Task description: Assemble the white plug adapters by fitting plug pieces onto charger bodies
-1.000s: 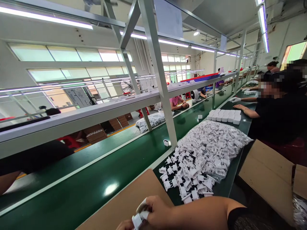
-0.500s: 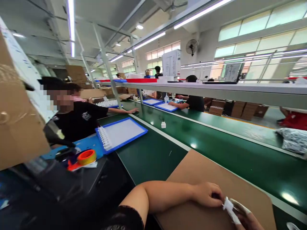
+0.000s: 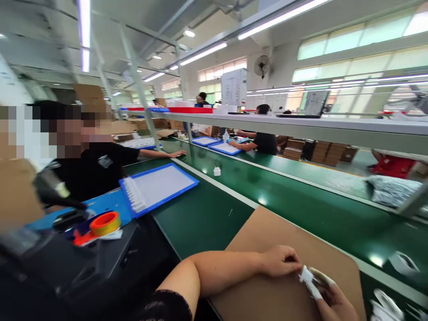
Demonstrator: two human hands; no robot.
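Note:
Low in the view, above a brown cardboard sheet (image 3: 254, 267), my right hand (image 3: 336, 301) is closed around a small white plastic part (image 3: 310, 282). Behind the part, a shiny beige strip shows along the right fingers; its kind is unclear. My left hand (image 3: 281, 260) reaches in from the left, thumb and forefinger pinched at the upper end of the same part. Whether a smaller piece sits between those left fingertips is too small to tell.
A blue-rimmed tray (image 3: 195, 182) with a row of white pieces lies ahead left. Orange tape (image 3: 105, 223) sits nearer. A small white item (image 3: 217, 171) stands on the green conveyor belt (image 3: 301, 209). White rolled pieces (image 3: 386, 303) lie at right. A co-worker (image 3: 100, 165) sits left; a shelf (image 3: 284, 125) crosses ahead.
The whole scene has shifted slightly left as my head turned right, bringing more white pieces into view at the right. Both hands keep their hold on the white part.

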